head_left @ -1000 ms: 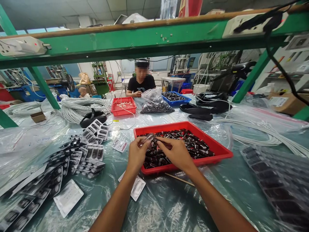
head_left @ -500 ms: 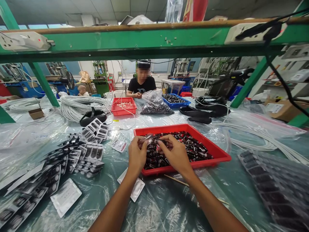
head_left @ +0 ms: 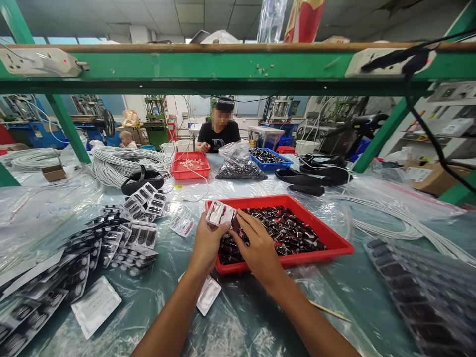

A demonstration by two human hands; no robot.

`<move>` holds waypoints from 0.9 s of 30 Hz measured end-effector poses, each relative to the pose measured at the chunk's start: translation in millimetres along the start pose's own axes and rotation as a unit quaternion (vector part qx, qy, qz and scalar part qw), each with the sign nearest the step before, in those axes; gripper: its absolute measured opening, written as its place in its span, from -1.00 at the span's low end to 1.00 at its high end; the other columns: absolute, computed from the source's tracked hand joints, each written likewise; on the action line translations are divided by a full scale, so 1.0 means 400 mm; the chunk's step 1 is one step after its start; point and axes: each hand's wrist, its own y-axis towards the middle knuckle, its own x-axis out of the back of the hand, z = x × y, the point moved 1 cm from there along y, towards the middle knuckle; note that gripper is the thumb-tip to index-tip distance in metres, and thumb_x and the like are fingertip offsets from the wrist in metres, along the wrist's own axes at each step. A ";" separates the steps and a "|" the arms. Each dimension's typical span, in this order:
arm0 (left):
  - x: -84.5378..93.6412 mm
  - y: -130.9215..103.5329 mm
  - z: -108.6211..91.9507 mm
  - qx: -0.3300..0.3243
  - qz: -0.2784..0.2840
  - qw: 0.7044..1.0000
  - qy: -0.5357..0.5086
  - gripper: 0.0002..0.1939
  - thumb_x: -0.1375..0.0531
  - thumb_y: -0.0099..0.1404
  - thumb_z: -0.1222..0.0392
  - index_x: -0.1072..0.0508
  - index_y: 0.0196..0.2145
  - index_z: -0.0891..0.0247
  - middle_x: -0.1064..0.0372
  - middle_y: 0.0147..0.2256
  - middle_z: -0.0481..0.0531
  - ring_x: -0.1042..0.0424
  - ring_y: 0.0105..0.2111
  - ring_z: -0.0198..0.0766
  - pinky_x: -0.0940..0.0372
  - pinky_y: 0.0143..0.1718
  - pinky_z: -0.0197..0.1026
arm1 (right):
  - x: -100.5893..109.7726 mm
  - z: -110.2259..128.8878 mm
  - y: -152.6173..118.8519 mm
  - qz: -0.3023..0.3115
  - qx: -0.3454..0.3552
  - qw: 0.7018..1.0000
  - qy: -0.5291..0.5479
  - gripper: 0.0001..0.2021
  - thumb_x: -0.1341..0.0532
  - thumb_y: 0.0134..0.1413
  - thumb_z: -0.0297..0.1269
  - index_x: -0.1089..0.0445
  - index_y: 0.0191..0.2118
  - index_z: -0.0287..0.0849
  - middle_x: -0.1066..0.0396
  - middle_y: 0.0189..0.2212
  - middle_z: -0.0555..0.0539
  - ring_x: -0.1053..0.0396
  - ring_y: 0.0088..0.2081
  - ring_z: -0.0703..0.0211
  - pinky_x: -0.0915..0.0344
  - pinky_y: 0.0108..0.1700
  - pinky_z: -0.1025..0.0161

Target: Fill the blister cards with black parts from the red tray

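While the left hand (head_left: 206, 243) grips a blister pack (head_left: 220, 214) between thumb and fingers, the right hand (head_left: 260, 248) meets it at its right end, fingers bent and thumb below. Cannot tell whether the right fingertips pinch the pack or a dark piece; they cover the spot. Pack position: middle of the frame, tilted, pale face toward the camera, above the left part of a red tray (head_left: 297, 259). The tray holds many small dark pieces (head_left: 290, 230), with patches of red bottom between them.

Surroundings, left side of frame: a heap of filled packs (head_left: 145, 235), overlapping; 1 loose pack (head_left: 182, 224) between heap and tray; 1 white pack (head_left: 96, 305) lying face down at lower left; 1 pale pack (head_left: 208, 296) at lower centre, partly behind the left forearm. Right of the right forearm: a thin stick (head_left: 329, 311) on the plastic sheet (head_left: 260, 317). Right edge of frame: dark packs under clear plastic (head_left: 412, 292), blurred.

Upper middle: a small red tray (head_left: 191, 174) with pale bits, a clear bag (head_left: 240, 166) of dark pieces, a blue tray (head_left: 277, 166). Behind these sits a person in a black shirt (head_left: 219, 134). A cable coil (head_left: 115, 166) lies at left. A green beam (head_left: 223, 67) crosses the top, bearing 2 power strips (head_left: 39, 63).
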 end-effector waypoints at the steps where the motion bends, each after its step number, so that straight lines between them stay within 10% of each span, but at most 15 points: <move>1: 0.003 0.001 0.001 -0.002 -0.001 1.000 -0.003 -0.48 -0.44 -0.04 0.11 -0.38 -0.13 0.19 -0.52 -0.20 0.01 -0.49 -0.17 -0.19 -0.31 -0.03 -0.13 | -0.002 0.002 -0.001 -0.001 -0.011 1.000 0.013 -0.62 -0.18 0.28 -0.27 -0.38 0.17 -0.20 -0.41 0.10 -0.30 -0.37 0.13 -0.12 -0.32 0.18 -0.13; 10: 0.024 0.015 -0.051 -0.041 0.061 0.989 0.129 -0.68 -0.39 -0.04 0.19 -0.48 -0.29 0.23 -0.55 -0.32 0.01 -0.51 -0.29 -0.16 -0.33 -0.18 -0.18 | 0.016 -0.025 0.011 0.030 -0.175 0.962 0.207 -0.76 -0.22 0.15 -0.24 -0.53 -0.10 -0.17 -0.51 0.02 -0.15 -0.51 -0.02 0.00 -0.53 -0.03 0.09; 20: 0.227 -0.045 -0.142 -0.088 -0.149 0.929 0.326 -0.31 -0.38 -0.05 0.26 -0.32 0.06 0.17 -0.49 -0.26 0.03 -0.50 -0.25 -0.03 -0.33 -0.11 -0.03 | 0.201 -0.119 0.080 0.066 -0.156 0.985 0.038 -0.80 -0.20 0.03 -0.18 -0.53 -0.31 -0.10 -0.56 -0.18 -0.21 -0.50 -0.11 -0.23 -0.35 0.05 -0.23; 25: 0.303 -0.144 -0.110 -0.157 -0.160 0.827 0.515 -0.31 -0.19 0.21 0.24 -0.12 0.27 0.31 -0.16 0.21 0.37 -0.17 0.25 0.19 -0.18 0.17 0.23 | 0.332 -0.131 -0.081 0.248 -0.132 0.959 -0.046 -0.80 -0.18 0.11 -0.09 -0.53 -0.33 0.00 -0.59 -0.37 -0.11 -0.55 -0.39 -0.04 -0.47 -0.44 0.16; 27: 0.307 -0.176 -0.108 -0.221 -0.135 0.761 0.595 -0.37 -0.11 0.30 0.23 -0.08 0.30 0.31 0.00 0.30 0.37 0.06 0.35 0.16 -0.04 0.27 0.28 | 0.359 -0.151 -0.183 0.231 -0.105 0.960 -0.120 -0.79 -0.17 0.06 -0.22 -0.55 -0.25 -0.03 -0.60 -0.25 -0.15 -0.58 -0.32 -0.10 -0.50 -0.40 0.14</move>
